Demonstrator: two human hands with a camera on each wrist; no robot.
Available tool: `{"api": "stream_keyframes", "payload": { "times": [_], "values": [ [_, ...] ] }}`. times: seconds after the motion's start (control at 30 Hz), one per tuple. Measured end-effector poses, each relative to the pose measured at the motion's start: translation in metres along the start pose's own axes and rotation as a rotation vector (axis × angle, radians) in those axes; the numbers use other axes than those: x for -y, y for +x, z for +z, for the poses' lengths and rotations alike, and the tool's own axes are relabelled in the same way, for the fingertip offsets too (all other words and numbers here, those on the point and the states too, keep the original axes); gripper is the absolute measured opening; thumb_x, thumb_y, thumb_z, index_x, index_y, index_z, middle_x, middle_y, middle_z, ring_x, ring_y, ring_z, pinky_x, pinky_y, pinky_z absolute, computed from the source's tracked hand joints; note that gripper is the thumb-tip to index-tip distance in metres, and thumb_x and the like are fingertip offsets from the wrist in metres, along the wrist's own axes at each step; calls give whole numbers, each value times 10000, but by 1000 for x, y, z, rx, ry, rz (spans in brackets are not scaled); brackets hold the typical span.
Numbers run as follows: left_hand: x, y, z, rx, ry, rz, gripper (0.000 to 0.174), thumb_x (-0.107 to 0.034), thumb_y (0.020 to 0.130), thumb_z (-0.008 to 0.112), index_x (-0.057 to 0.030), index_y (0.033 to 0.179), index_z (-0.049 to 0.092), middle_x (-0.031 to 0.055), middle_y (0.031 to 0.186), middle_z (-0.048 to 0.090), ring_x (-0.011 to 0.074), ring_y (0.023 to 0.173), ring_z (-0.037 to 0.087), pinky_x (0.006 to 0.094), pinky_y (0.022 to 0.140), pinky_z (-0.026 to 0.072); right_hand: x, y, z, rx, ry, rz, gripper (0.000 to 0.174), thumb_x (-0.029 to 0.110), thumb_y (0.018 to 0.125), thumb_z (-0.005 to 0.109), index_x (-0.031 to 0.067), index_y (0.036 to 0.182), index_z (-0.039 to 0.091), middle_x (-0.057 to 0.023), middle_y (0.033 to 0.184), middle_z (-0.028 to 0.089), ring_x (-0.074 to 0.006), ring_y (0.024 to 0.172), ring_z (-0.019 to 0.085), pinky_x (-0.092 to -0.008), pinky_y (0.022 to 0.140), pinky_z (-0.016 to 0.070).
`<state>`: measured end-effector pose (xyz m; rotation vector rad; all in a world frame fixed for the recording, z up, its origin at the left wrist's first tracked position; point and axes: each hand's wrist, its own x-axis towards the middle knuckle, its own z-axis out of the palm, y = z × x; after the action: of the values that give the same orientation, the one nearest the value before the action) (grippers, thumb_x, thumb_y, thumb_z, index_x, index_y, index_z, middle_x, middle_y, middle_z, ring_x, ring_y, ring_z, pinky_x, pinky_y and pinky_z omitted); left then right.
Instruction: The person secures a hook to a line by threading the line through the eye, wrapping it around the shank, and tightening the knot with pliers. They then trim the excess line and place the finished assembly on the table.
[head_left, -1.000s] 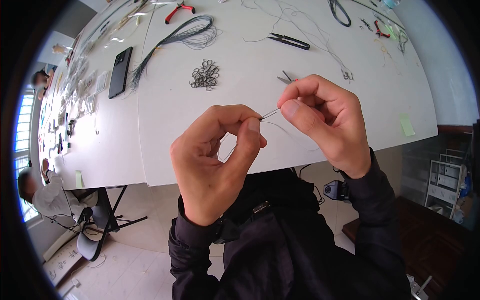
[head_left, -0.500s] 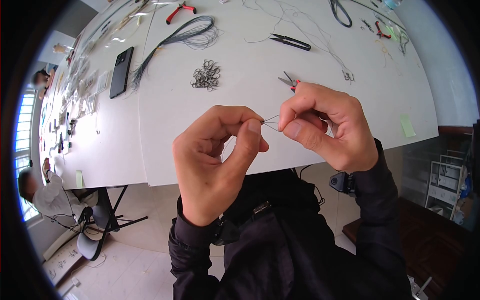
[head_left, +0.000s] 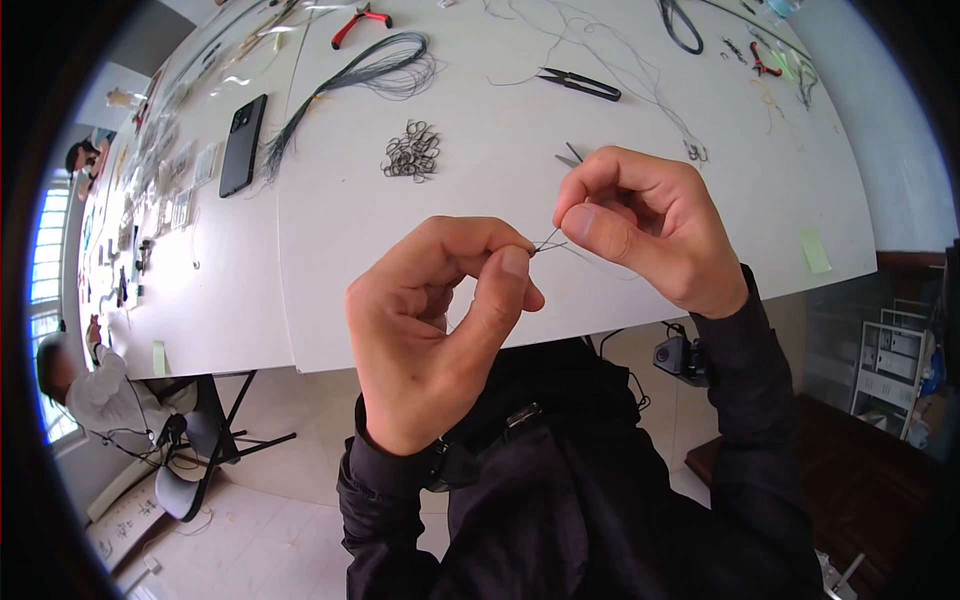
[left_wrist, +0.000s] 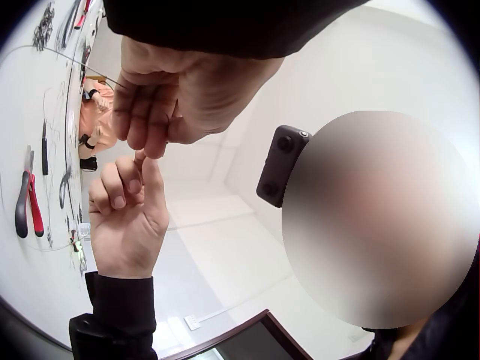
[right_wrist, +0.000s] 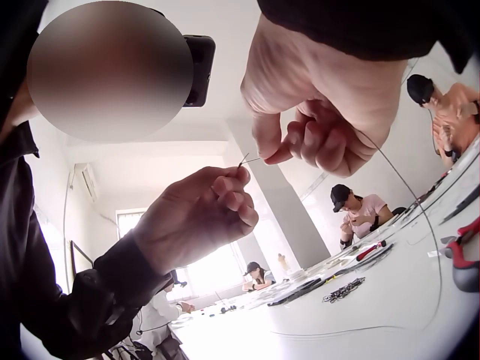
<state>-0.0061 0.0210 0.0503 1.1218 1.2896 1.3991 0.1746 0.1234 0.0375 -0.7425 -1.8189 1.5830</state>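
Note:
The left hand pinches a small dark piece between thumb and index fingertip; thin line ends stick out to its right. Close by on the right, the right hand pinches one end of the thin line between thumb and forefinger. In the right wrist view a short stretch of line spans the gap between the left hand and the right hand, and a long loop of line hangs past the right hand. Whether the dark piece is a hook cannot be told.
On the white table lie a pile of hooks, a bundle of grey line, a phone, black snips and red pliers. Another tool is partly behind the right hand. Other people sit around.
The right hand moved right and down, then back up and left, and its grip on the line shifted. The left hand moved slightly right and down, its pinch kept.

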Motion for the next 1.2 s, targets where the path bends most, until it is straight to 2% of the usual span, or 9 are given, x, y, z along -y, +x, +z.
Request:
{"api": "stream_keyframes", "payload": {
  "times": [0.23, 0.37, 0.5, 0.6, 0.7, 0.8, 0.9, 1.0, 1.2],
  "values": [
    [2, 1, 4, -65, -10, 41, 126, -53, 983, 602, 71, 985, 620, 107, 801, 673, 140, 739, 649, 260, 714, 513, -6, -5, 18, -35, 52, 53, 131, 146, 942, 696, 19, 958, 667, 89, 628, 448, -1, 572, 348, -206, 521, 288],
    [3, 2, 6, -106, -4, 65, 128, -53, 986, 601, 74, 993, 615, 109, 810, 683, 134, 741, 652, 260, 722, 513, -10, -9, 29, -167, -6, 0, 121, 148, 946, 689, 29, 947, 667, 90, 607, 419, -4, 551, 327, -216, 505, 264],
    [5, 3, 7, -154, 20, 83, 115, -45, 986, 605, 70, 993, 616, 109, 823, 692, 131, 754, 666, 251, 728, 517, -7, -13, 43, -281, -80, -41, 60, 78, 919, 701, 32, 943, 670, 63, 610, 486, -7, 552, 379, -206, 493, 296],
    [8, 3, 8, -189, 55, 107, 99, -32, 979, 615, 67, 988, 620, 104, 825, 694, 133, 766, 678, 245, 733, 522, -6, -15, 48, -318, -207, -105, 83, 14, 884, 710, 32, 952, 666, 17, 650, 567, -30, 548, 452, -216, 492, 355],
    [12, 3, 9, -228, 72, 127, 48, 24, 937, 642, 68, 944, 625, 97, 838, 697, 133, 765, 681, 242, 720, 526, -4, -17, 53, -331, -248, -121, 65, 4, 914, 686, 14, 975, 664, 23, 711, 601, -8, 587, 467, -192, 522, 355],
    [17, 5, 8, -261, 132, 175, 28, 49, 909, 662, 58, 915, 636, 82, 829, 701, 122, 756, 680, 241, 709, 525, 2, -18, 52, -307, -468, -251, 129, -51, 875, 696, 23, 978, 673, -2, 770, 625, -31, 582, 491, -210, 513, 377],
    [24, 7, 7, -281, 245, 234, 33, 50, 890, 678, 38, 906, 651, 67, 807, 705, 111, 741, 681, 241, 696, 522, 3, -18, 50, -268, -563, -321, 201, -85, 837, 704, 35, 996, 680, -21, 802, 622, -63, 576, 506, -237, 516, 403],
    [27, 8, 6, -273, 328, 296, 48, 51, 874, 687, 19, 902, 665, 64, 792, 704, 114, 725, 683, 243, 681, 520, 5, -16, 46, -257, -679, -397, 226, -95, 816, 714, 40, 995, 685, -24, 776, 605, -85, 575, 512, -257, 520, 420],
    [28, 8, 5, -199, 403, 357, 78, 60, 855, 691, 4, 906, 674, 75, 773, 692, 147, 701, 680, 257, 661, 517, 13, -8, 35, -292, -639, -412, 168, -53, 826, 729, 60, 949, 721, 1, 744, 561, -75, 574, 474, -238, 506, 367]
  ]
}}
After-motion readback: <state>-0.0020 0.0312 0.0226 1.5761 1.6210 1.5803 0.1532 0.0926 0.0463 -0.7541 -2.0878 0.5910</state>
